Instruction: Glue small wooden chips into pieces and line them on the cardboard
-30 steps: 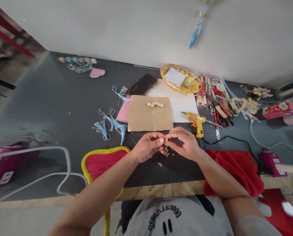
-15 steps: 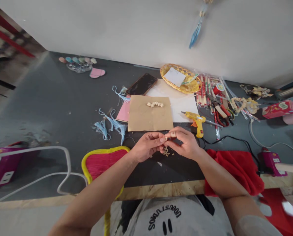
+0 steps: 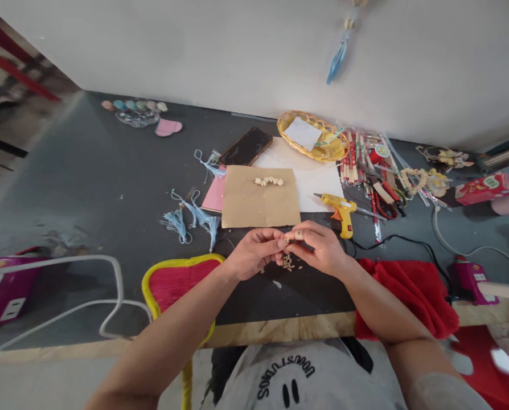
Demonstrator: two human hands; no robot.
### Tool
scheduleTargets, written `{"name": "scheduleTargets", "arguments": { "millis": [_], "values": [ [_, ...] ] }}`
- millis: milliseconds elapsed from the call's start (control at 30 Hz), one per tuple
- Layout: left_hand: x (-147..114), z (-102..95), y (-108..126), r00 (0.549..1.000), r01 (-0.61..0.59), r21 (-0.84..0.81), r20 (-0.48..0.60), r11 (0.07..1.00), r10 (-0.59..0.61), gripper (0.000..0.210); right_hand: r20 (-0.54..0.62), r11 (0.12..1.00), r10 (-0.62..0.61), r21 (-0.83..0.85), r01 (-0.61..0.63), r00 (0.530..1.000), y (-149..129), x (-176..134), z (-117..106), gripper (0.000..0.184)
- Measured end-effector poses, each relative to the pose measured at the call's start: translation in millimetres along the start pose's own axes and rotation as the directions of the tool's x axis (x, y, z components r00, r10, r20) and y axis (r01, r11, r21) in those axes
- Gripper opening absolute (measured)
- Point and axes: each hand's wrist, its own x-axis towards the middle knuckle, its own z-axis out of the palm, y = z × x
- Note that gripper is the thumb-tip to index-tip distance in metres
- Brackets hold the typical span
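My left hand (image 3: 261, 252) and my right hand (image 3: 316, 245) meet at the fingertips over the dark table, just below a brown sheet of paper (image 3: 261, 208). Pinched between them is a tiny pale wooden piece (image 3: 287, 241), mostly covered by the fingers. The right hand has a beige wrap around one finger. Under the hands lies a small heap of short wooden pieces (image 3: 289, 263). On the brown paper rests a curved row of cream cluster-shaped pieces (image 3: 269, 181). A yellow glue gun (image 3: 343, 213) lies right of the paper.
Blue tassels (image 3: 198, 216) lie left of the paper, near a phone (image 3: 246, 147). Behind stands a wicker basket (image 3: 335, 151); wrapped chopsticks (image 3: 357, 156) and pliers (image 3: 385, 196) are to the right. A red cloth (image 3: 408, 296) and a yellow-edged pink pad (image 3: 181, 282) flank my forearms.
Both hands stay nearly in place, with only slight finger movement around the small piece. Nothing else has visibly moved.
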Motion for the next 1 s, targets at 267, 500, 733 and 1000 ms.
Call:
{"name": "scheduleTargets", "arguments": {
  "millis": [267, 500, 733, 1000],
  "values": [
    [0.3, 0.1, -1.1, 1.000, 0.020, -0.035, -0.016, 0.999, -0.020, 0.028, -0.016, 0.999, -0.024, -0.039, 0.023, 1.000, 0.8, 0.1, 0.3, 0.017],
    [-0.6, 0.3, 0.0, 1.000, 0.022, -0.022, -0.003, 1.000, -0.022, 0.028, -0.012, 0.999, -0.020, -0.036, 0.019, 1.000, -0.1, 0.2, 1.0, 0.021],
    [1.2, -3.6, -1.2, 0.999, 0.022, -0.077, -0.044, 0.997, -0.025, 0.030, -0.077, 0.962, 0.192, -0.182, -0.203, 0.978, 2.4, -2.3, -32.1, 0.022],
    [1.9, -2.3, -1.8, 0.999, 0.019, -0.103, -0.039, 0.994, -0.023, 0.029, -0.299, 0.550, 0.579, -0.543, -0.634, 0.759, 32.3, -39.7, -85.9, 0.032]
  ]
}}
